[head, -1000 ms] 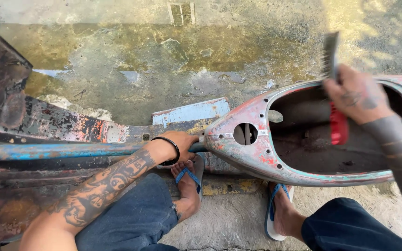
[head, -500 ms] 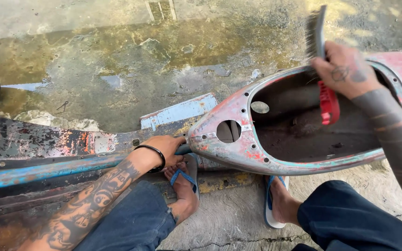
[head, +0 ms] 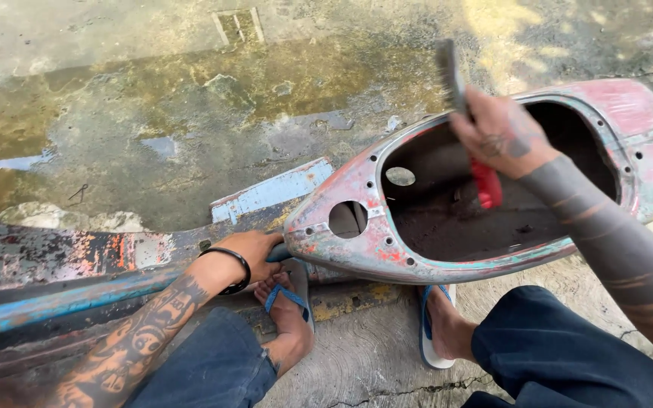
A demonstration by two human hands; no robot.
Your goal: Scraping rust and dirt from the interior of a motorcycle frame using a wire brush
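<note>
A: What are the fingers doing?

B: The right hand (head: 502,134) is closed in a fist around the red handle of a wire brush (head: 464,113). All fingers are wrapped tight on it. The bristle end points up and away, above the rim of the metal shell (head: 357,249), and the red end of the handle hangs down into the opening.

A: And the other one?

B: The left hand (head: 249,253) has its fingers curled down over a blue tube (head: 62,301), just beside the narrow nose of the shell. I cannot tell how tight the grip is, because the fingertips are hidden. A black band (head: 232,268) sits on that wrist.

A: Is something inside the shell?

B: It is a hollow body with worn red, grey and green paint and a big opening on top. Inside I see dark dirt and rust on the bottom, and only the brush handle reaching in. There is a round hole in its nose.

A: Where does it lie?

B: On the wet concrete floor (head: 190,113), in front of the person's feet in blue sandals (head: 289,298), touching the long scraped frame part on the left.

A: Any change from half a second ago?

B: Small one. The right hand has moved a little toward the left along the far rim, and the brush is tilted more. The left hand stays on the tube.
</note>
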